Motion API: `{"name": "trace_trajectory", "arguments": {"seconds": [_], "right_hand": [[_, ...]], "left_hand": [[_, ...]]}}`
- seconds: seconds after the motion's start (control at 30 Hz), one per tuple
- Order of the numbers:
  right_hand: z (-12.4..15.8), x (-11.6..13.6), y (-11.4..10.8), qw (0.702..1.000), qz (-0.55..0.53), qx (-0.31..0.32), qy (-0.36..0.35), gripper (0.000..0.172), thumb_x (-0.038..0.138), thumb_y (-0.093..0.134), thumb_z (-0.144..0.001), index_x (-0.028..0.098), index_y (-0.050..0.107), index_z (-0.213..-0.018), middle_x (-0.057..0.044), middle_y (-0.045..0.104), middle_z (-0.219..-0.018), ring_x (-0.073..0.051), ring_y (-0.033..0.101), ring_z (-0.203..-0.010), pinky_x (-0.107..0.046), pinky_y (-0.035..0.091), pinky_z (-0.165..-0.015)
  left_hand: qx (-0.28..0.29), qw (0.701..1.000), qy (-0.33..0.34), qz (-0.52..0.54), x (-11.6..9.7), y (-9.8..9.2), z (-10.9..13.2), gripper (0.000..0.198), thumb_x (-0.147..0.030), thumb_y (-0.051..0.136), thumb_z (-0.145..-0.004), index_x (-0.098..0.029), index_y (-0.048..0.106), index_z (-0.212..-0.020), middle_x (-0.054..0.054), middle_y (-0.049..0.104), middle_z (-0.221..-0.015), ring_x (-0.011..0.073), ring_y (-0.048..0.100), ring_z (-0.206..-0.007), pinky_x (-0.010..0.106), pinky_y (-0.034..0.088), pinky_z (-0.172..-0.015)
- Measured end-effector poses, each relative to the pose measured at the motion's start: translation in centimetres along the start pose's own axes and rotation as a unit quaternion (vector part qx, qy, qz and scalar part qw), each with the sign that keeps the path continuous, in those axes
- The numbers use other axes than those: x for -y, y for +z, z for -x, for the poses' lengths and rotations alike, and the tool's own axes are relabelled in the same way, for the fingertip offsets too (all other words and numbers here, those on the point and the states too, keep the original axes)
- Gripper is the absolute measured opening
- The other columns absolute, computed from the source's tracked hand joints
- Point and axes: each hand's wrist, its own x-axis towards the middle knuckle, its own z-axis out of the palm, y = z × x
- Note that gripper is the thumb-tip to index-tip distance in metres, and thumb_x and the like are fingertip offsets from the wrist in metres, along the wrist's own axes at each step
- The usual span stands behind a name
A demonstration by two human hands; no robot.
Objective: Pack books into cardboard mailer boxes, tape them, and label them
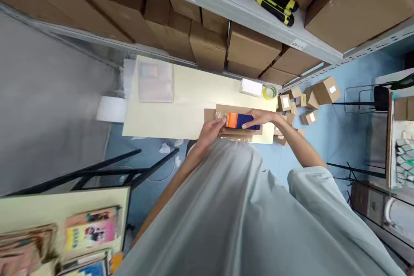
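My right hand (261, 117) is closed around an orange and blue tape dispenser (241, 120) and holds it over a flat cardboard box (223, 110) on the pale table (181, 108). My left hand (211, 131) grips the near left edge of the box, fingers curled, close to the dispenser's orange end. Clear tape shows along the box's near edge. My grey shirt hides the table's near side.
A roll of tape (269, 92) and a white packet (251, 87) lie at the table's far right. Plastic bags (155, 81) lie far left. Small labelled boxes (310, 99) litter the blue floor at right. Shelves of cardboard boxes (207, 39) stand behind. Colourful books (90, 233) lie at lower left.
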Motion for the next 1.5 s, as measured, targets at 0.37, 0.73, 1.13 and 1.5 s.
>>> {"name": "trace_trajectory", "arguments": {"seconds": [0.37,0.73,1.13,1.5], "right_hand": [[0.2,0.0,0.0,0.999,-0.023,0.022,0.024,0.056,0.07,0.085,-0.079,0.018,0.065,-0.078,0.002,0.068,-0.065,-0.011,0.056,-0.059,-0.023,0.043,-0.057],[0.5,1.6,0.6,0.999,0.011,0.004,0.049,0.057,0.072,0.083,-0.081,0.017,0.068,-0.084,0.002,0.069,-0.065,-0.011,0.057,-0.058,-0.023,0.042,-0.057],[4.4,5.2,0.1,0.991,0.065,-0.03,0.109,0.061,0.078,0.08,-0.081,0.018,0.069,-0.078,-0.001,0.071,-0.066,-0.014,0.062,-0.058,-0.026,0.048,-0.058],[6.0,3.6,-1.0,0.973,0.062,-0.057,0.215,0.068,0.085,0.084,-0.071,0.019,0.072,-0.081,-0.005,0.077,-0.072,-0.018,0.071,-0.064,-0.028,0.055,-0.06]], "left_hand": [[0.009,1.0,0.005,-0.018,0.4,0.0,-0.9,0.033,-0.047,0.081,-0.077,-0.017,0.079,-0.09,0.003,0.073,-0.072,0.0172,0.065,-0.069,0.025,0.045,-0.059],[-0.034,0.998,0.032,-0.036,0.2,0.0,-0.7,0.019,-0.028,0.074,-0.073,-0.017,0.08,-0.087,0.004,0.077,-0.079,0.0186,0.069,-0.074,0.029,0.056,-0.073],[-0.128,0.989,0.061,-0.037,-1.5,-5.1,-0.9,0.026,-0.036,0.077,-0.07,-0.016,0.082,-0.085,0.007,0.08,-0.086,0.0176,0.065,-0.073,0.027,0.049,-0.064],[-0.118,0.991,0.045,-0.04,-1.1,-7.7,-2.4,0.026,-0.038,0.079,-0.063,-0.016,0.08,-0.076,0.01,0.08,-0.09,0.0124,0.053,-0.064,0.025,0.039,-0.055]]}}
